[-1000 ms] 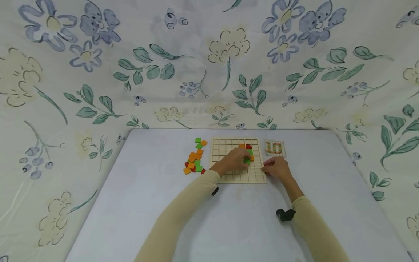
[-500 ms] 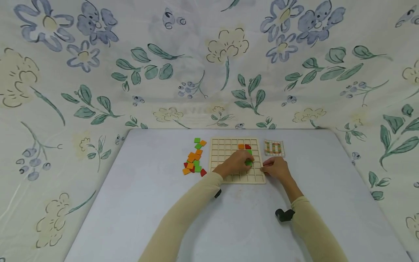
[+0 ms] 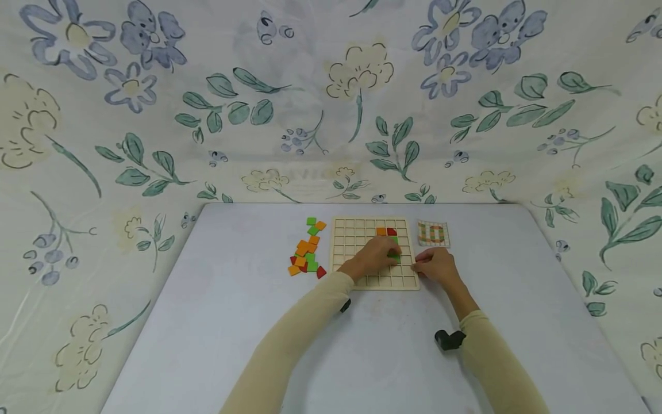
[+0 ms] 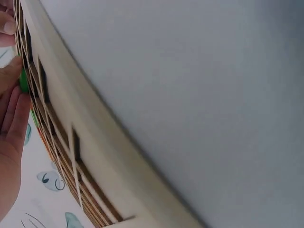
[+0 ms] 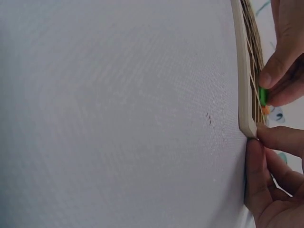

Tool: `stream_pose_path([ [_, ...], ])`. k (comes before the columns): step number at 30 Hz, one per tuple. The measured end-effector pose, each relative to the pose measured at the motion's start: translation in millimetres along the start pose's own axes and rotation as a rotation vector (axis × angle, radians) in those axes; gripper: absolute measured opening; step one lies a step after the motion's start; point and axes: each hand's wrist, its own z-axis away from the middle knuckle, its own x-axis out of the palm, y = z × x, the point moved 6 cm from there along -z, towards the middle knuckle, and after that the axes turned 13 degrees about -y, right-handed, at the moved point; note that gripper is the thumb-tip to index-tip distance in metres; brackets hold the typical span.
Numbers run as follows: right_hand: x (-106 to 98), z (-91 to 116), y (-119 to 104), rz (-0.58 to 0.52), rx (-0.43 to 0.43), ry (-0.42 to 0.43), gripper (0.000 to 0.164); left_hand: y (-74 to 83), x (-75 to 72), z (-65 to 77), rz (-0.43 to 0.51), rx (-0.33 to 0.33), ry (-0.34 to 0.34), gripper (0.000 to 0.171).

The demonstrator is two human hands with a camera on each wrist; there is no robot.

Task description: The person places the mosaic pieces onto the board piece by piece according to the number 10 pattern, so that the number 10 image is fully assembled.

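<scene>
Over the right half of a pale wooden grid board (image 3: 343,234), my left hand (image 3: 374,256) pinches a small green tile between thumb and fingertips. That green tile (image 5: 263,96) shows at the fingertips in the right wrist view, standing close over the grid slots. My right hand (image 3: 438,265) holds the board's right edge, with the thumb (image 5: 273,137) on top and fingers below the rim. On the board, an orange tile (image 3: 381,232) and a red rounded tile (image 3: 392,232) lie side by side, with green just below them, partly hidden by my left hand.
A loose pile of orange, green and red tiles (image 3: 303,248) lies left of the board. A small checked colour card (image 3: 434,234) lies at its upper right. The white table (image 3: 383,345) ends at a flowered cloth (image 3: 289,121) behind.
My left hand has shifted slightly right over the board, covering an orange tile seen earlier, then stays nearly still. The right hand keeps its hold on the board's edge.
</scene>
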Motion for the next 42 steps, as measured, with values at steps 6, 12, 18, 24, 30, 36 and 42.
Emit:
stream_pose_path([
  [6,-0.9,-0.2,-0.3,0.007,-0.006,0.005,0.025,-1.0,0.0,-2.8,0.027,0.005,-0.029,0.008],
  [12,-0.4,1.5,-1.0,0.015,-0.003,-0.002,0.026,4.3,-0.3,-3.0,-0.037,-0.009,-0.068,0.008],
  [18,2.4,1.4,-2.1,0.036,0.012,0.001,0.026,7.8,-13.8,11.1,-0.099,0.025,-0.092,0.021],
  [24,3.6,1.0,0.1,0.04,0.028,-0.008,0.028,-5.1,-53.6,42.3,-0.129,0.041,-0.017,0.032],
  [30,0.1,1.2,-0.1,0.056,0.02,-0.006,0.028,-52.4,-79.4,83.4,-0.133,-0.081,-0.002,0.03],
  [36,1.2,3.9,-5.7,0.06,-0.001,-0.009,0.029,-102.8,-83.5,130.1,-0.047,-0.294,-0.045,0.028],
  [42,5.1,8.4,-6.2,0.058,0.015,-0.018,0.03,-122.2,-74.7,169.6,-0.021,-0.346,-0.06,0.027],
])
